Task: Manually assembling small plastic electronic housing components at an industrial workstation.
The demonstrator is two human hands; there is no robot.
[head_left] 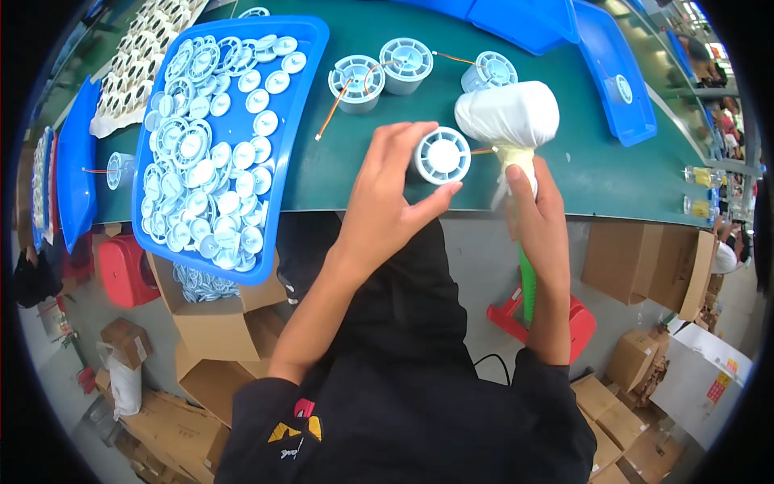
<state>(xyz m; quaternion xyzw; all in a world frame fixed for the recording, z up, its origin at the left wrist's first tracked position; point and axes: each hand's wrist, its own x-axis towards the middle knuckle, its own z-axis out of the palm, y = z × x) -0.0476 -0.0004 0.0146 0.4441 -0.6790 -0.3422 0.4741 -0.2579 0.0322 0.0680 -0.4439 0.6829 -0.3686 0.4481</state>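
My left hand steadies a light-blue round plastic housing on the green table, fingers along its far left side and thumb by its near edge. The housing has a spoked ring on top with a white centre, and a short orange wire leaves its right side. In my right hand is a mallet, its head wrapped in white cloth or film and its green handle reaching down below my fist. The mallet head is just right of the housing, apart from it.
A blue tray of loose light-blue discs and rings lies at left, overhanging the table edge. Wired housings stand farther back. Blue bins are at far right. Cardboard boxes and a red stool are below.
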